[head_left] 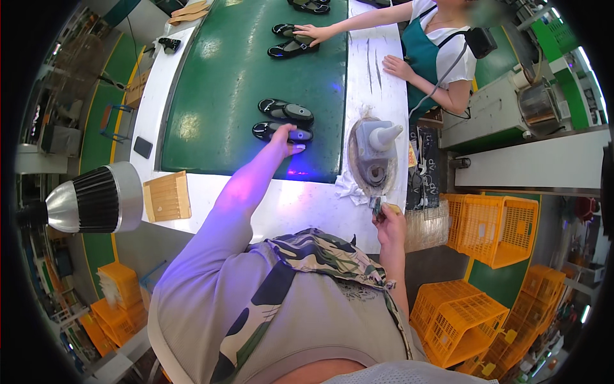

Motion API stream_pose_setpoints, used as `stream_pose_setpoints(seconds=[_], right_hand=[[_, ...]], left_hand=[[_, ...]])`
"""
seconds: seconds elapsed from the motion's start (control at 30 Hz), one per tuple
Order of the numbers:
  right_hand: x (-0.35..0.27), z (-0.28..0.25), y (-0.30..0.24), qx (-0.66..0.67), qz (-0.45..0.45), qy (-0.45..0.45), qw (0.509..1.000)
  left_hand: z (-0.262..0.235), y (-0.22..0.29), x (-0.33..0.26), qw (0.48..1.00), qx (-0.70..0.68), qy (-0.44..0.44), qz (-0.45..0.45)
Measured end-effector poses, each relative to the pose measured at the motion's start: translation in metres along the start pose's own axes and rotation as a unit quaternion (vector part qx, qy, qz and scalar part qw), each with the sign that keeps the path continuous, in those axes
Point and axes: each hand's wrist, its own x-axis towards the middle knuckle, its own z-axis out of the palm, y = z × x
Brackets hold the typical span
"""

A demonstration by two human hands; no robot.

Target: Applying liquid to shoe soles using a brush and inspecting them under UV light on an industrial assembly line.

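Near black shoe (263, 132): on green belt (217, 128), toe pointing left. Left hand (285, 137) partly closed about its heel half, fingers over the opening, thumb along the near side. Insole carries a small round mark, too small to read. Far black shoe (285, 110) lies just beyond. Right hand (389, 225), at the white table (307, 208) edge: fingers pinched on a small dark item (376, 205); kind cannot be told. Just beyond: grey bottle (377, 137), white nozzle, on brown-rimmed oval tray (352, 153); contents unclear. Dark sheet (422, 192) alongside bears pale lettering. Orange-yellow crates (492, 227) farther right.
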Motion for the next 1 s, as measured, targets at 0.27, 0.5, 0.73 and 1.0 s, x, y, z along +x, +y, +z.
stream_pose_setpoints(seconds=[0.27,0.5,0.73,1.0], right_hand=[[0.003,0.057,-0.004,-0.068,-0.009,-0.086,0.994],[0.011,0.09,-0.022,-0.1,-0.033,-0.158,0.982],[0.014,0.168,-0.037,-0.092,-0.032,-0.267,0.959],[-0.022,0.266,-0.018,-0.188,-0.158,-0.439,0.864]], left_hand=[[-0.081,-0.055,-0.035,0.961,-0.172,-0.213,0.045],[-0.069,-0.001,-0.201,0.86,-0.089,-0.352,0.358],[-0.091,-0.009,-0.276,0.787,0.007,-0.195,0.585],[-0.099,-0.06,-0.32,0.553,0.297,0.05,0.777]])
